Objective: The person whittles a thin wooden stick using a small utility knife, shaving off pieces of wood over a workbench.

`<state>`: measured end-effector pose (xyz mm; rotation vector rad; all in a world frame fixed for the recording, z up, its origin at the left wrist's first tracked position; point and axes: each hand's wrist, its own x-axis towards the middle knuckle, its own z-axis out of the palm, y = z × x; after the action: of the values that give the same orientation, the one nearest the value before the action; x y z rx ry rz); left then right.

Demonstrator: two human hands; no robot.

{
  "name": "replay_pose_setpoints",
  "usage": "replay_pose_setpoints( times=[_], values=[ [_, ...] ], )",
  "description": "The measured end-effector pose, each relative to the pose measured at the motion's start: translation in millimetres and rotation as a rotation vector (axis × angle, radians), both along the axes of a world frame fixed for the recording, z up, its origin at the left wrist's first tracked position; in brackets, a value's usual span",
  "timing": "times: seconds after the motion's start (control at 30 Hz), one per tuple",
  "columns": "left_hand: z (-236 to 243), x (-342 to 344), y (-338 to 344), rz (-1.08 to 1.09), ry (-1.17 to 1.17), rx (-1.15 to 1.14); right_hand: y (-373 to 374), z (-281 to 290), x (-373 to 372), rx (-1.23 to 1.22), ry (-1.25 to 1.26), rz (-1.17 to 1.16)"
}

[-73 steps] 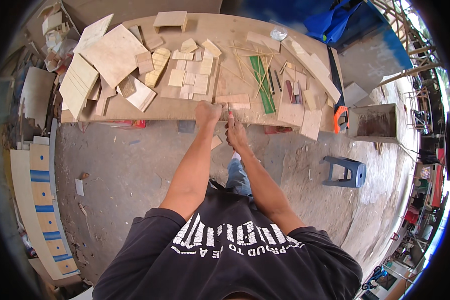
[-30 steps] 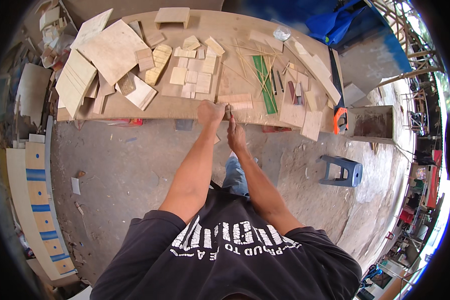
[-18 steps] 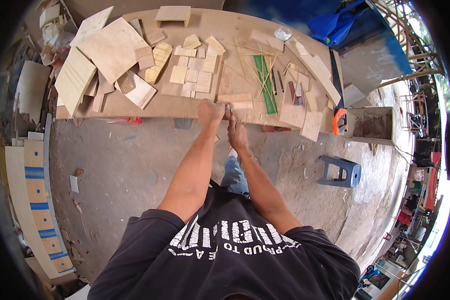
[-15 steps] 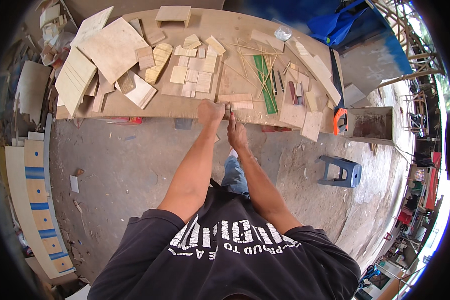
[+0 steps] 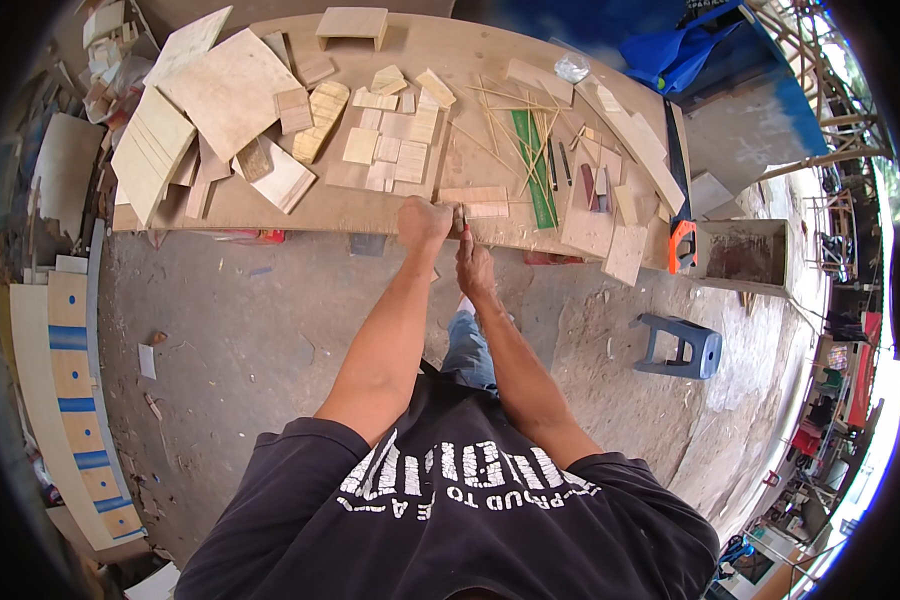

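Observation:
At the front edge of the workbench, my left hand (image 5: 424,222) is closed in a fist, and what it grips is hidden. Just right of it, my right hand (image 5: 474,268) is wrapped round a slim red-handled tool (image 5: 466,238) that points toward the bench. A small greyish end shows between the two hands, too small to make out. Directly beyond them lies a short light wooden strip (image 5: 482,202). Past my left hand, several small wooden blocks (image 5: 386,150) are grouped on a flat board.
On the workbench (image 5: 300,222), plywood sheets (image 5: 220,85) pile up at the left. To the right are a green ruler (image 5: 535,170), thin sticks, pencils, wood offcuts and an orange-handled saw (image 5: 681,245). A blue-grey stool (image 5: 680,345) stands on the floor beside an open box (image 5: 745,250).
The whole view has shifted slightly. Both hands stay closed at the bench edge, and the greyish end between them shows a little more.

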<state>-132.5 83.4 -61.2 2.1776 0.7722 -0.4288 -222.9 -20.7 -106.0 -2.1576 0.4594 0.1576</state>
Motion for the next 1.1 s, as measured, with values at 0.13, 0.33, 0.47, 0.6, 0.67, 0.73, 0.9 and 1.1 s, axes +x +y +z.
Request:
replay_pose_setpoints(
  times=[0.13, 0.33, 0.47, 0.6, 0.67, 0.73, 0.9, 1.1],
  values=[
    [1.2, 0.7, -2.3, 0.006, -0.009, 0.003, -2.9, 0.1, 2.8, -0.009, 0.014, 0.017],
    [3.5, 1.5, -2.6, 0.006, -0.004, 0.0, 1.7, 8.2, 6.1, -0.052, 0.021, -0.036],
    [1.3, 0.1, -2.4, 0.03, -0.024, 0.006, 6.0, 20.4, 9.7, -0.093, 0.053, -0.037],
    [-4.5, 0.3, -1.8, 0.004, -0.038, 0.004, 4.7, 32.2, 18.2, -0.08, 0.131, -0.024],
    [0.0, 0.8, -1.6, -0.03, -0.041, -0.033, 3.6, 30.7, 20.5, -0.066, 0.176, -0.021],
    [-1.3, -1.1, -1.7, -0.053, -0.072, -0.043, 5.8, 30.2, 20.6, -0.12, 0.138, -0.066],
    [-22.9, -8.3, 4.1, -0.094, -0.248, -0.063, 7.2, 32.6, 17.9, -0.104, 0.14, -0.086],
    [-33.0, -11.8, 16.7, -0.069, -0.315, -0.217, 13.3, 34.5, 17.5, -0.09, 0.147, -0.091]
  ],
)
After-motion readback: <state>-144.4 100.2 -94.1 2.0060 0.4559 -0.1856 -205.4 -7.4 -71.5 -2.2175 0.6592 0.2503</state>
